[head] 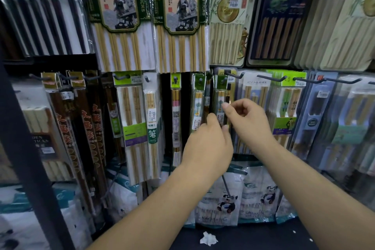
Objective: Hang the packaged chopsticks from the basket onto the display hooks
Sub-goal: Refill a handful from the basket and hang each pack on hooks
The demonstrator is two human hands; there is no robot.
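The pack of chopsticks [220, 95] being handled is narrow with a green header. It hangs in the lower row of the rack, near the row's middle, and its header is up at a hook [222, 81]. I judge it to be on the hook or very nearly so, though blur makes it hard to tell whether the hole is fully threaded. Similar narrow packs hang just beside it on both sides, so part of the job looks done. The basket is out of view, so I cannot say how many packs are left. Further toward the right edge of the row, a long hook [267, 77] sticks out in front of its packs with room to spare.

The right hand [247, 119] reaches in from the right, wrist raised, and pinches the pack's middle between thumb and forefinger, with the other fingers curled. The left hand [209, 144] comes up from below with its back to the camera. Its fingers close on the pack lower down, apparently steadying it. Both forearms stretch forward, close together.
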